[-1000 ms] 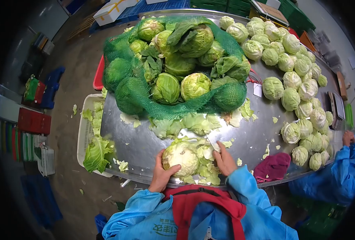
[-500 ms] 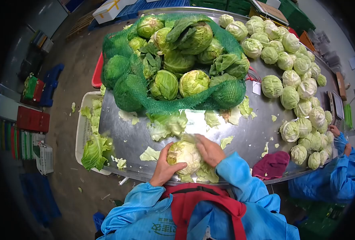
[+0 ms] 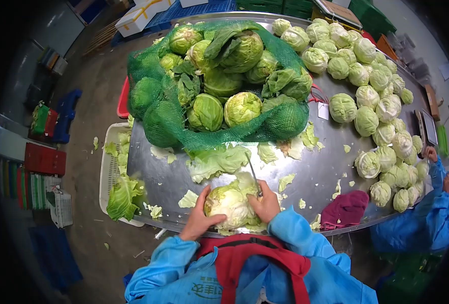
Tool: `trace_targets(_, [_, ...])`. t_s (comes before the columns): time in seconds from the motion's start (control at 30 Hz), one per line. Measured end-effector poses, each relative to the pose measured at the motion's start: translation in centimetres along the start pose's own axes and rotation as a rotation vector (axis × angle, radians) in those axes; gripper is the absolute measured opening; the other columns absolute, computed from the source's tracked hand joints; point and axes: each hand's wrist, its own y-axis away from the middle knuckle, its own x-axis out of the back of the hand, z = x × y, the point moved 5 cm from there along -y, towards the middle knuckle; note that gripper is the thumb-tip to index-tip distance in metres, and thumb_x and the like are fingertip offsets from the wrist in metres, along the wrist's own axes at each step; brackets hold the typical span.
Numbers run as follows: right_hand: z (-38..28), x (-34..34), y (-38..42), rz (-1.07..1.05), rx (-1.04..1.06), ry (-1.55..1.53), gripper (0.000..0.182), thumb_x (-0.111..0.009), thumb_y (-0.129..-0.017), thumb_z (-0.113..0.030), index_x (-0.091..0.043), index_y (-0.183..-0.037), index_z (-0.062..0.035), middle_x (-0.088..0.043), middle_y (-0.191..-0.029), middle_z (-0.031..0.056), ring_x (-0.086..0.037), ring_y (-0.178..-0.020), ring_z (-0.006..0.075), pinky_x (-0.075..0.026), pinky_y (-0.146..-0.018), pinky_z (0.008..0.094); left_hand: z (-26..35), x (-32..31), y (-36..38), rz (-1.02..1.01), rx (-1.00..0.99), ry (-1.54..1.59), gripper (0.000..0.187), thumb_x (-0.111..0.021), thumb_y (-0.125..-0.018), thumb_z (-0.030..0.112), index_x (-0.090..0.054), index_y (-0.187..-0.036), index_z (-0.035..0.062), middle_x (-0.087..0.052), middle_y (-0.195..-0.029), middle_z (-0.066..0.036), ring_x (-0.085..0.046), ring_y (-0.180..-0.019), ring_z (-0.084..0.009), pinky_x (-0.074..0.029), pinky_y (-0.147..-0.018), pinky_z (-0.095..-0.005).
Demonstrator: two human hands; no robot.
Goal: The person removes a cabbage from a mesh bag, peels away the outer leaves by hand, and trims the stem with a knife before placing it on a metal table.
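Note:
A pale, partly stripped cabbage [image 3: 228,206] rests at the table's near edge. Around its left side curls my left hand [image 3: 200,217], thumb across the front. My right hand [image 3: 266,203] is closed round a knife [image 3: 253,172], whose thin blade points up and away; its thumb is by the cabbage's right side. Loose outer leaves [image 3: 219,163] lie just beyond the cabbage. Farther back, a green net bag [image 3: 219,137] gapes open, with several leafy cabbages [image 3: 242,108] inside.
Trimmed cabbages [image 3: 367,121] cover the table's right side. A maroon cloth [image 3: 344,210] lies near the front edge. At left stands a white basket [image 3: 109,177] with leaves. A co-worker's blue sleeve [image 3: 434,213] is at far right. Leaf scraps dot the metal table [image 3: 169,182].
My right hand has drawn back slightly, and the knife blade now shows above it. A large leaf lies spread beyond the cabbage. My left hand has shifted slightly left with the cabbage.

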Motion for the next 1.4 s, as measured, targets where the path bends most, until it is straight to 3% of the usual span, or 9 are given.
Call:
trace_targets(0.2, [3.1, 1.2, -1.6, -0.026, -0.177, 0.367, 0.049, -0.063, -0.082, -0.016, -0.046, -0.127, -0.0097, -0.063, -0.075, 0.0247, -0.063, -0.071, 0.0434, -0.049, -0.066, 0.0471, -0.9, -1.4, 0.7, 0.127, -0.017, -0.017, 0.105, -0.089, -0.06, 0.018, -0.024, -0.139, -0.0007, -0.041, -0.132, -0.02, -0.046, -0.121, -0.026, -0.04, -0.101, -0.0357])
trace_targets(0.4, [-1.6, 4.8, -0.8, 0.074, -0.023, 0.295, 0.066, -0.068, -0.083, -0.026, -0.038, -0.136, 0.0007, -0.049, -0.132, 0.0267, -0.052, -0.118, 0.0389, -0.043, -0.096, 0.04, 2.7, -1.2, -1.7, 0.111, -0.142, -0.358, 0.105, -0.09, -0.056, 0.03, -0.027, -0.135, 0.0001, -0.04, -0.13, -0.022, -0.046, -0.12, -0.0321, -0.042, -0.099, -0.0387])
trace_targets(0.5, [-3.8, 1.3, -1.2, -0.374, 0.079, 0.229, 0.074, -0.066, -0.086, -0.038, -0.035, -0.141, 0.0, -0.042, -0.14, 0.0253, -0.044, -0.129, 0.0347, -0.035, -0.107, 0.0371, 2.3, -1.9, -1.9, 0.166, -0.265, -0.454, 0.099, -0.089, -0.057, 0.032, -0.032, -0.131, -0.0004, -0.043, -0.126, -0.021, -0.048, -0.117, -0.0316, -0.043, -0.096, -0.0399])
trace_targets(0.6, [-2.0, 0.7, -1.7, -0.471, -0.05, 0.118, 0.073, -0.063, -0.087, -0.041, -0.036, -0.141, 0.0009, -0.041, -0.141, 0.0265, -0.042, -0.13, 0.0352, -0.035, -0.107, 0.0366, 1.3, -2.5, -1.5, 0.278, -0.322, -0.603, 0.093, -0.088, -0.059, 0.034, -0.036, -0.127, -0.0027, -0.046, -0.124, -0.021, -0.053, -0.112, -0.029, -0.046, -0.091, -0.0377])
trace_targets(0.67, [-1.7, 1.0, -0.9, -0.527, -0.084, 0.098, 0.071, -0.058, -0.09, -0.039, -0.033, -0.142, 0.0014, -0.037, -0.143, 0.0272, -0.039, -0.133, 0.0349, -0.032, -0.108, 0.0356, -0.5, -2.8, -1.1, 0.208, -0.083, -0.229, 0.092, -0.088, -0.061, 0.034, -0.036, -0.126, -0.0042, -0.051, -0.12, -0.02, -0.055, -0.109, -0.027, -0.046, -0.092, -0.0358])
trace_targets(0.87, [-2.2, 0.3, -0.2, -0.532, 0.212, 0.215, 0.06, -0.047, -0.097, -0.031, -0.028, -0.144, 0.0017, -0.032, -0.145, 0.0281, -0.033, -0.135, 0.0383, -0.027, -0.111, 0.0371, -0.9, -2.3, -1.6, 0.145, -0.082, -0.129, 0.088, -0.087, -0.064, 0.029, -0.036, -0.127, -0.0053, -0.054, -0.118, -0.019, -0.056, -0.107, -0.0234, -0.046, -0.092, -0.0326])
trace_targets(1.07, [0.4, 0.4, -3.1, -0.413, 0.138, 0.172, 0.047, -0.047, -0.097, -0.031, -0.041, -0.136, -0.0044, -0.053, -0.12, 0.0309, -0.052, -0.115, 0.0416, -0.043, -0.096, 0.0399, -1.0, -1.8, -2.9, 0.091, -0.028, -0.105, 0.084, -0.087, -0.063, 0.026, -0.041, -0.126, -0.0036, -0.057, -0.116, -0.016, -0.056, -0.107, -0.0217, -0.046, -0.093, -0.032])
trace_targets(1.13, [3.8, 0.8, -4.1, -0.423, -0.164, 0.35, 0.041, -0.047, -0.096, -0.029, -0.047, -0.13, -0.0058, -0.058, -0.11, 0.0299, -0.057, -0.106, 0.0411, -0.046, -0.089, 0.0403, -0.1, -2.0, -3.1, -0.069, -0.081, -0.217, 0.085, -0.087, -0.063, 0.025, -0.041, -0.128, -0.0022, -0.057, -0.117, -0.015, -0.056, -0.108, -0.0209, -0.045, -0.093, -0.0317])
trace_targets(1.4, [-1.5, 1.4, 0.7, -0.42, -0.027, 0.163, 0.055, -0.044, -0.098, -0.026, -0.028, -0.143, 0.0003, -0.051, -0.128, 0.028, -0.048, -0.123, 0.0388, -0.037, -0.103, 0.0381, 0.0, -0.9, -3.0, -0.041, 0.032, -0.018, 0.082, -0.084, -0.067, 0.021, -0.039, -0.131, -0.0022, -0.056, -0.118, -0.015, -0.055, -0.109, -0.0201, -0.045, -0.094, -0.0317])
